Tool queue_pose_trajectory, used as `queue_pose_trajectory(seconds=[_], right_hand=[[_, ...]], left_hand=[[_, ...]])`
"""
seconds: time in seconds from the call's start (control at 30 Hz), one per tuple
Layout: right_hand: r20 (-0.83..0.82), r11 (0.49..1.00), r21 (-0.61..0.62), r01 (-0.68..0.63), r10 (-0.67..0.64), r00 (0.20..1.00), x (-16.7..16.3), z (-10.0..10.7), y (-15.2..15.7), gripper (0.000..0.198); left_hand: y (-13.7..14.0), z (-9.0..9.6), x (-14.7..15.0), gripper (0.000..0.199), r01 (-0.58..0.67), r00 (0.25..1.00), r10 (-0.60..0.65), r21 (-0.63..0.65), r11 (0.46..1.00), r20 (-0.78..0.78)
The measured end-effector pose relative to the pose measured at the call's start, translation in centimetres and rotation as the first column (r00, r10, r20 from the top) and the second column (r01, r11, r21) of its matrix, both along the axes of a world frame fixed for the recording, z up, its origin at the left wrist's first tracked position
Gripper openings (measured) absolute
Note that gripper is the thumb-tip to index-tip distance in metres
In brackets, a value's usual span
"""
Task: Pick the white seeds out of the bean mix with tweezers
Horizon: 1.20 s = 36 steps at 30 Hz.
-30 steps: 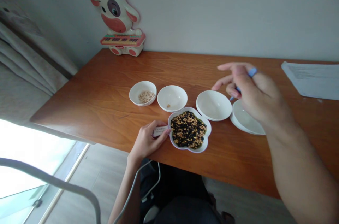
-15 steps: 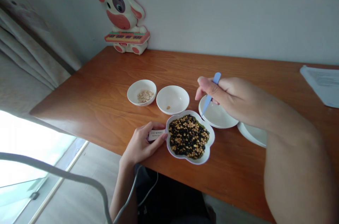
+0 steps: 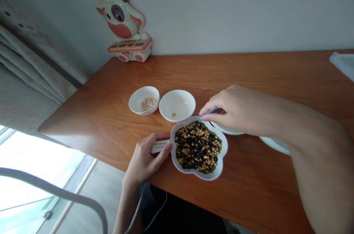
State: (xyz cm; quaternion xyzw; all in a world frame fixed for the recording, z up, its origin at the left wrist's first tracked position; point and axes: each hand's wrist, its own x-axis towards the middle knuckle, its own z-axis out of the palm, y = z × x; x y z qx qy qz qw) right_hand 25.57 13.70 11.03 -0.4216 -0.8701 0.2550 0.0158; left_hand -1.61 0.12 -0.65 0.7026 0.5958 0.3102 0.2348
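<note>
My left hand [image 3: 149, 156] grips the short handle of a white flower-shaped bowl [image 3: 224, 145] at the table's front. Mixed black and tan beans or grains [image 3: 197, 147] fill it, with some green ones at the edge. My right hand [image 3: 221, 110] pinches slim blue tweezers [image 3: 207, 114], their tip reaching down to the mix near the bowl's far rim. Just behind stands a white bowl [image 3: 178, 103] with a small tan piece in it. To its left, another white bowl [image 3: 143, 97] contains pale flat flakes [image 3: 148, 103].
Two more white dishes, one near [image 3: 228, 129] and one farther right [image 3: 276, 145], are partly hidden under my right arm. A cow-shaped toy keyboard [image 3: 127, 31] stands at the back left. White paper [image 3: 344, 64] lies far right. A grey cable [image 3: 61, 191] crosses the lower left.
My right hand has lowered the tweezers from above the bowl's rim to the mix and turned them flatter. My left hand keeps its hold on the handle. The view has shifted slightly.
</note>
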Motion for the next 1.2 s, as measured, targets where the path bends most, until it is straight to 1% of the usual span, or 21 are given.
queue_pose_trajectory(seconds=[0.1, 0.23, 0.33, 0.53, 0.77, 0.93, 1.07, 1.2], right_hand=[[0.028, 0.999, -0.032, -0.003, 0.004, 1.0, 0.1, -0.2, 0.2, 0.027], [0.045, 0.999, -0.043, 0.023, -0.021, 0.999, 0.6, -0.4, 0.4, 0.03], [0.041, 0.998, -0.057, 0.003, 0.0, 0.999, 0.9, -0.6, 0.6, 0.028], [0.06, 1.0, -0.012, 0.02, -0.019, 0.998, 1.0, -0.4, 0.6, 0.026], [0.048, 0.999, 0.019, -0.041, 0.04, 0.998, 0.4, 0.1, -0.4, 0.026], [0.097, 0.998, 0.034, -0.045, 0.042, 0.994, 0.1, 0.3, -0.8, 0.023], [0.141, 0.998, 0.055, -0.018, 0.01, 0.99, 0.1, 0.8, -1.0, 0.024], [0.147, 0.998, 0.067, 0.014, -0.024, 0.989, 0.3, 0.8, -0.9, 0.022]], left_hand=[[-0.1, -0.1, 0.0, 0.02, -0.006, 1.0, 0.006, 0.001, 1.0, -0.004], [0.0, 0.2, -0.1, 0.018, 0.015, 1.0, -0.015, -0.013, 1.0, -0.008], [0.1, 0.4, 0.0, 0.019, 0.032, 0.999, -0.032, -0.035, 0.999, -0.006], [0.3, 0.5, 0.2, 0.022, 0.02, 1.0, -0.021, -0.029, 0.999, -0.01], [0.2, 0.6, 0.4, 0.028, 0.008, 1.0, -0.008, -0.013, 1.0, -0.008], [0.2, 0.6, 0.4, 0.027, 0.008, 1.0, -0.008, -0.017, 1.0, 0.015], [0.2, 0.4, 0.3, 0.025, 0.01, 1.0, -0.01, -0.017, 1.0, 0.029], [0.2, 0.2, 0.3, 0.024, 0.002, 0.999, -0.002, -0.015, 1.0, 0.034]])
